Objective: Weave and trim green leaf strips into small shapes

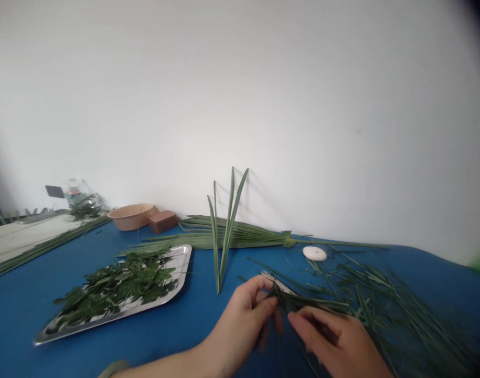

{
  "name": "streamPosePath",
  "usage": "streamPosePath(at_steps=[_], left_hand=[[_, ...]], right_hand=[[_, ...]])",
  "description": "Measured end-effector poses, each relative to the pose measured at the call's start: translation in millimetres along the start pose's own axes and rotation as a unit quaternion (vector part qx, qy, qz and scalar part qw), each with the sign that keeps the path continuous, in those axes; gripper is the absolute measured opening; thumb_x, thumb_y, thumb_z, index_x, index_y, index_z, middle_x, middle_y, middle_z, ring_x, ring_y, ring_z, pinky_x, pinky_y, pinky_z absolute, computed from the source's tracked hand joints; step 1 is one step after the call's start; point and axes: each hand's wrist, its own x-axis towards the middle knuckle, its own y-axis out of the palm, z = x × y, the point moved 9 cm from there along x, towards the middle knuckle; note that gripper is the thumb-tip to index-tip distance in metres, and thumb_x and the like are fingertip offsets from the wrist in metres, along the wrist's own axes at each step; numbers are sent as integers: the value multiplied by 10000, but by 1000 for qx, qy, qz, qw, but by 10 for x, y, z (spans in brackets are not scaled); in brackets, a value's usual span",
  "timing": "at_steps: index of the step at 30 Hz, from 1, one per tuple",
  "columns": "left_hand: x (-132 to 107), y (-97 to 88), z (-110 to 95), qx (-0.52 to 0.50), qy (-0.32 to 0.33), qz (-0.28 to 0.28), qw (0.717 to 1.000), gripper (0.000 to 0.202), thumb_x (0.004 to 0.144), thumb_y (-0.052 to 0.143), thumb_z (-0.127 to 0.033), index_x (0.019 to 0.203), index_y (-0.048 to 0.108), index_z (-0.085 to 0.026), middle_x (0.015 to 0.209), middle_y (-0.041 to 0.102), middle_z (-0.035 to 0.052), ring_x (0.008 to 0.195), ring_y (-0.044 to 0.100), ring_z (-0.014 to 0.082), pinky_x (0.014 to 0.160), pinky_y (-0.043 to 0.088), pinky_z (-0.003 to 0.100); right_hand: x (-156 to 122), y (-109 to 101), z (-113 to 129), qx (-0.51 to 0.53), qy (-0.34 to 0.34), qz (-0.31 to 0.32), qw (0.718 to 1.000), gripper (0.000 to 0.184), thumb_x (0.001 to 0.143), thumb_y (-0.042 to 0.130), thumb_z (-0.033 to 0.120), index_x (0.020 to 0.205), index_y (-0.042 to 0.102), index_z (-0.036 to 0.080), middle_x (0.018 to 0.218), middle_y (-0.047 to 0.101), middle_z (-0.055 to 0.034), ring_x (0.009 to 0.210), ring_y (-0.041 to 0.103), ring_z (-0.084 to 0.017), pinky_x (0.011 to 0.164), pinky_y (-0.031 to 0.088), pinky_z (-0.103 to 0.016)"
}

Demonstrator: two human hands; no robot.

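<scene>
In the head view, my left hand (249, 310) pinches a narrow green leaf strip (318, 303) between thumb and fingers. The strip runs rightward past my right hand (334, 336), whose fingers are curled just below it, the thumb close to my left fingertips. What the right fingers grip is partly hidden, though thin green strands pass there. Just behind the hands lies a shiny metal tool (277, 282), mostly covered, so its kind does not show. Many cut leaf strips (393, 294) are strewn to the right of my hands.
A metal tray (184, 268) of green woven-looking leaf pieces (129, 281) lies left on the blue table (153, 341). A folded leaf (224, 241) leans on the wall. Behind are a palm fan leaf (247, 235), a white disc (314, 254), a pink basin (129, 218) and a brown box (163, 221).
</scene>
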Motion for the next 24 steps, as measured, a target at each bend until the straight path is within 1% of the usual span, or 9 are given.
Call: streamPosePath(at_steps=[2, 3, 5, 8, 11, 13, 16, 20, 24], left_hand=[[-29, 48, -1, 3, -13, 3, 1000, 136, 756, 417, -259, 823, 440, -143, 517, 500, -41, 285, 300, 20, 281, 209, 136], [-41, 74, -4, 6, -19, 7, 1000, 133, 752, 422, -256, 820, 441, -144, 511, 495, -43, 284, 295, 21, 280, 216, 136], [-59, 122, -21, -7, -25, 17, 1000, 121, 737, 444, -242, 814, 438, -149, 527, 502, -42, 295, 303, 20, 286, 229, 134], [-62, 173, -58, -53, -14, 33, 998, 137, 684, 526, -224, 769, 440, -158, 625, 529, -25, 397, 400, 28, 320, 255, 116], [-50, 197, -59, -70, -7, 53, 996, 202, 698, 514, -334, 747, 449, -150, 648, 530, -3, 458, 448, 53, 332, 276, 124], [-40, 187, -25, -58, -16, 58, 997, 284, 717, 461, -423, 746, 451, -140, 607, 532, 4, 408, 421, 52, 327, 271, 141], [-36, 127, 16, -29, -29, 44, 998, 341, 727, 425, -467, 716, 458, -128, 539, 522, -2, 345, 343, 33, 338, 227, 156], [-57, 120, -13, -34, -21, 53, 998, 315, 754, 413, -417, 713, 487, -113, 502, 486, -19, 359, 323, 28, 364, 206, 160], [-76, 158, -2, -67, -47, 71, 994, 261, 771, 404, -359, 714, 479, -116, 472, 477, -23, 327, 302, 26, 333, 175, 157]], right_hand=[[49, 37, -212, 103, 111, 3, 988, 372, 697, 434, 509, 498, 480, 199, 420, 428, 34, 376, 409, -89, 361, 311, -198], [50, 54, -282, 139, 150, 6, 979, 394, 684, 434, 532, 481, 447, 195, 401, 395, 46, 347, 377, -75, 340, 291, -192], [40, 67, -335, 177, 183, 12, 967, 399, 671, 458, 528, 466, 422, 187, 386, 378, 55, 333, 360, -64, 336, 286, -185], [40, 46, -264, 192, 157, 19, 968, 329, 679, 505, 432, 482, 452, 173, 407, 417, 49, 367, 399, -66, 367, 319, -180], [59, 59, -164, 196, 111, 50, 973, 249, 697, 511, 344, 528, 500, 162, 464, 484, 35, 423, 459, -76, 414, 364, -177], [73, 79, -123, 194, 82, 76, 975, 223, 705, 509, 325, 561, 535, 157, 508, 534, 18, 475, 500, -91, 461, 394, -183], [89, 77, -117, 183, 64, 90, 977, 188, 687, 539, 328, 629, 583, 155, 562, 584, -1, 537, 531, -115, 503, 414, -197], [88, 88, -32, 181, 42, 114, 976, 187, 689, 533, 333, 687, 612, 163, 634, 619, -22, 605, 555, -148, 546, 426, -224], [64, 66, 86, 169, 15, 125, 977, 227, 714, 490, 331, 613, 623, 178, 702, 638, -32, 659, 570, -165, 616, 436, -241]])
